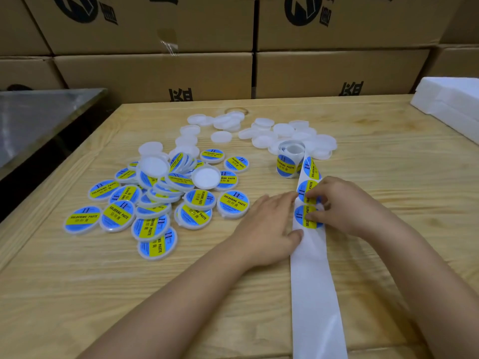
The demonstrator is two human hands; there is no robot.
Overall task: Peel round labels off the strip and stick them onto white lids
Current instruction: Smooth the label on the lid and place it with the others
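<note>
My flat left hand (pixel 269 225) pins the slick strip (pixel 313 286); my right hand (pixel 346 206) pinches a round label (pixel 300 216). Grainy wood table (pixel 168 294), cardboard boxes (pixel 155 73) far.

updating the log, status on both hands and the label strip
Left hand flat, pressing white paper backing strip down. Right hand pinching round blue-and-yellow label on it. Plain white round plastic lids beyond, nothing in the way.

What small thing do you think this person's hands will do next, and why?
Probably the right hand peels the nearest round blue and yellow label up off the white backing strip. Its fingertips sit on that label, the left hand lies flat with its fingers on the strip's edge, and plain white round plastic lids lie unlabelled beyond the roll.
</note>
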